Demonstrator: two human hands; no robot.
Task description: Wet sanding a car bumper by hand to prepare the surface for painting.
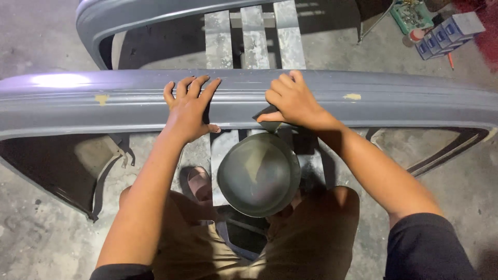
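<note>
A long grey car bumper [404, 101] lies across the view on a wooden stand. My left hand [189, 106] rests flat on its top face with the fingers spread. My right hand [290, 101] presses a small dark sanding pad [267, 111] against the bumper's front face. Two yellowish filler spots [353, 96] show on the grey surface. Just below my hands sits a round grey bowl [259, 173], between my knees.
A second grey bumper [119, 15] lies beyond the first. The wooden slats [254, 36] of the stand run away from me. Blue boxes [446, 33] and a green tray of small parts [410, 14] sit on the concrete floor at the top right. My sandalled foot [199, 182] is below.
</note>
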